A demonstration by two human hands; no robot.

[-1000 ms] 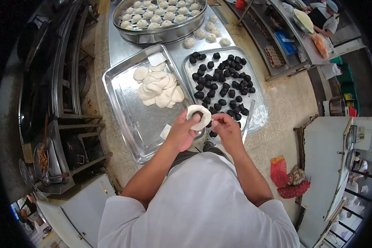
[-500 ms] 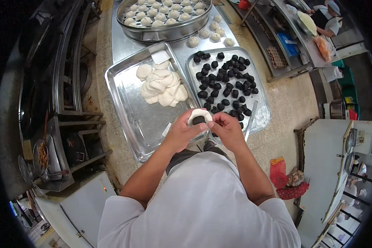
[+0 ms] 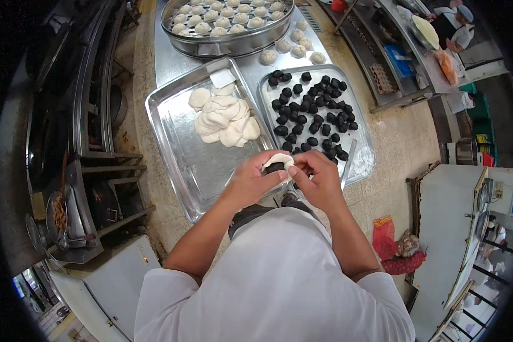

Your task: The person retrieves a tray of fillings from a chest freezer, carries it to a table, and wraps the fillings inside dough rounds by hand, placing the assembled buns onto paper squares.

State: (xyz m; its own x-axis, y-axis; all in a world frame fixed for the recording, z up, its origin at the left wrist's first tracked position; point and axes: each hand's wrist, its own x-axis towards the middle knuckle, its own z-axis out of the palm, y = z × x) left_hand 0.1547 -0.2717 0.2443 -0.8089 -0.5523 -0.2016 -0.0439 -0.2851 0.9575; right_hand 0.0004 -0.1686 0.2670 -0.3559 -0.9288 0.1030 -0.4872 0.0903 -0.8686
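A: How does the person hold the two hands?

B: Close together in front of the body, where the near ends of two trays come side by side. The left hand (image 3: 249,181) cups a white dough wrapper (image 3: 288,160) from its left, thumb laid across the near side and pointing right, fingers curled around the far side.

A: And the right hand (image 3: 324,181)?

B: It comes in from the other side, bent at the wrist, with thumb and forefinger pinching the wrapper's right edge. Its other fingers are folded and partly hidden, so whether they also touch the dough is hard to tell.

A: What sits inside the wrapper?

B: A dark lump of filling (image 3: 275,167), with the dough's rim rising around its far side.

A: The arms?

B: Both forearms angle inward from the short white sleeves, making a wedge that meets at the dough.

A: What lies nearest?

B: Beyond the left hand, a steel tray (image 3: 175,162) bears a pile of flat dough rounds (image 3: 227,121). Beyond the right, a pale tray (image 3: 361,164) bears many dark balls (image 3: 326,98), and a flat metal strip (image 3: 349,161) rests at its right side.
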